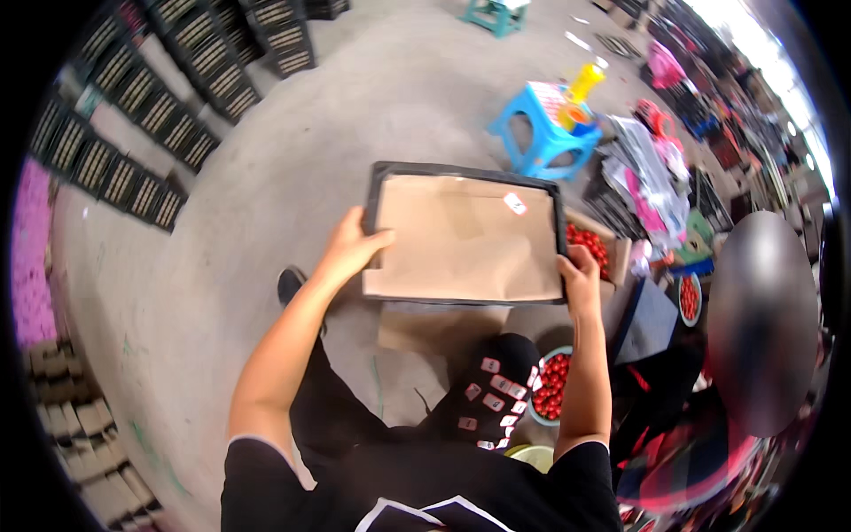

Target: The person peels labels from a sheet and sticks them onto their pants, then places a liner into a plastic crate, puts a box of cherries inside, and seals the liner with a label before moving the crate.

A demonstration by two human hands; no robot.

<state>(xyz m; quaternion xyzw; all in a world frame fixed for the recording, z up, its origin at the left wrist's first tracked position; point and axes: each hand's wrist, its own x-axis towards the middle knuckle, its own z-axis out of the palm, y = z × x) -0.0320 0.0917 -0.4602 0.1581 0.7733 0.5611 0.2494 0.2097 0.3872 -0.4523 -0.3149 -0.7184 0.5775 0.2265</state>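
In front of me I hold up a shallow black crate [470,172] lined with brown paper [448,239]. A small white label [515,204] with a red edge lies on the paper near the far right corner. My left hand [347,246] is closed on the crate's left side, thumb over the rim. Closed on the near right corner is my right hand [581,277]. Under the crate's near edge shows part of a cardboard box [430,326]. Several similar labels [501,384] are stuck to my right trouser leg.
Small red fruits, like cherry tomatoes, fill a carton [619,262] right of the crate and a bowl [534,413] by my right leg. A blue stool [548,146] holds a yellow bottle [585,82]. Stacked black crates [115,168] stand far left. A blurred person [762,319] is at right.
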